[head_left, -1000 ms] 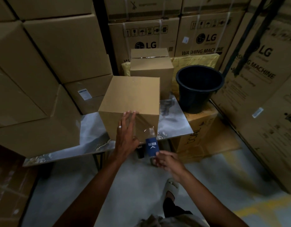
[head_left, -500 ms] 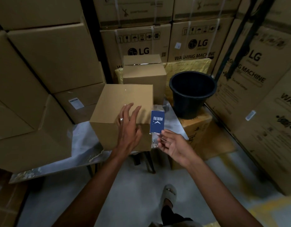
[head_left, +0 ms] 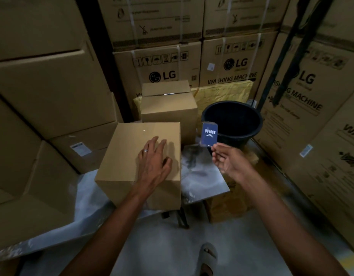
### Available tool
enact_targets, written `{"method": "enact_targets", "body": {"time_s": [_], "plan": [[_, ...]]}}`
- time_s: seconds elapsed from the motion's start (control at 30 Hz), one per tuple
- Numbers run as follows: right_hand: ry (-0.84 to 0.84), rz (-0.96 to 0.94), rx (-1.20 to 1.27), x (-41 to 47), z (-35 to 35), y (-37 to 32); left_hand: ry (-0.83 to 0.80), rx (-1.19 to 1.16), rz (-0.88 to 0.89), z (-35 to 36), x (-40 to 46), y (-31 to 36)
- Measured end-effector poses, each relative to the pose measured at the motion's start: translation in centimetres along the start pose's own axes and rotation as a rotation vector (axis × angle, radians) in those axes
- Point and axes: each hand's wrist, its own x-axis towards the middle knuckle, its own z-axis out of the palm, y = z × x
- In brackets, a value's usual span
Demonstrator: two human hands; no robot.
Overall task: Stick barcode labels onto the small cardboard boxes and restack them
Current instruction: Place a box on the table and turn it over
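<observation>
The cardboard box (head_left: 140, 156) is pressed flat on the worktop (head_left: 204, 176) by the left hand (head_left: 154, 162), fingers spread; a blue label card (head_left: 209, 134) is pinched at three o'clock by right hand (head_left: 227, 162) fingers

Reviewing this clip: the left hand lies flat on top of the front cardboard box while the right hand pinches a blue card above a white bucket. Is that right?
Not quite: the bucket is black, not white, as the head view shows. The rest holds: the left hand lies flat on top of the front cardboard box while the right hand pinches the blue card by its lower edge.
</observation>
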Motion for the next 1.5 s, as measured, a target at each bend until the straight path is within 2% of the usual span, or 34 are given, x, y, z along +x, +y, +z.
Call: {"method": "enact_targets", "body": {"time_s": [0.33,0.57,0.8,1.0,1.33,1.5], "plan": [[0.197,-0.071,0.048,9.7,-3.3,-6.9,-0.017,0.047,0.004,1.7,2.2,-0.8],[0.2,-0.012,0.16,12.5,-3.3,-8.5,-0.003,0.051,0.006,1.7,2.4,-0.8],[0.105,-0.082,0.165,13.1,-3.1,-9.3,0.011,0.067,-0.008,1.8,2.4,-0.5],[0.086,-0.098,0.191,13.6,-3.4,-9.5,0.006,0.079,-0.009,1.8,2.4,-0.7],[-0.142,0.026,-0.038,10.3,0.5,-4.7,-0.001,0.079,-0.016,1.8,2.3,-0.6],[-0.149,0.071,-0.289,7.5,5.1,0.5,0.018,0.008,-0.057,1.0,2.2,-0.8]]}}
